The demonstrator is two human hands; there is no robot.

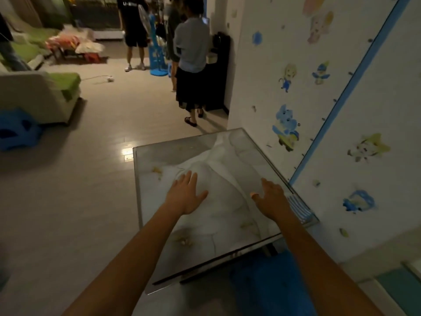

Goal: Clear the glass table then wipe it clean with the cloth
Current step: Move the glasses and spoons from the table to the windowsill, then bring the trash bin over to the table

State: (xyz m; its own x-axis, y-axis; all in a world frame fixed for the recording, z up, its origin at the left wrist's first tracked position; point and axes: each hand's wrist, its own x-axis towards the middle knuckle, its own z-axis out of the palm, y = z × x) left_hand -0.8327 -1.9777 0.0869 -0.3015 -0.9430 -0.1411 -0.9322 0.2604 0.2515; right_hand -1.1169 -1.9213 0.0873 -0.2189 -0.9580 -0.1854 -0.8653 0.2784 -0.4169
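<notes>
Over the glass desk [145, 201] both hands hover flat, fingers spread: left hand [185, 195] and right hand [271, 198] grasping nothing. Clearing looks done; only a striped blue cloth [299, 207] lies at the right edge, just beside the right hand. Wiping is still to do. No containers show.

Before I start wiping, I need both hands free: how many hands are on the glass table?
2. The left hand lies flat, fingers spread, mid-table; the right hand lies open near the right edge of the glass table, beside a blue striped cloth.
</notes>
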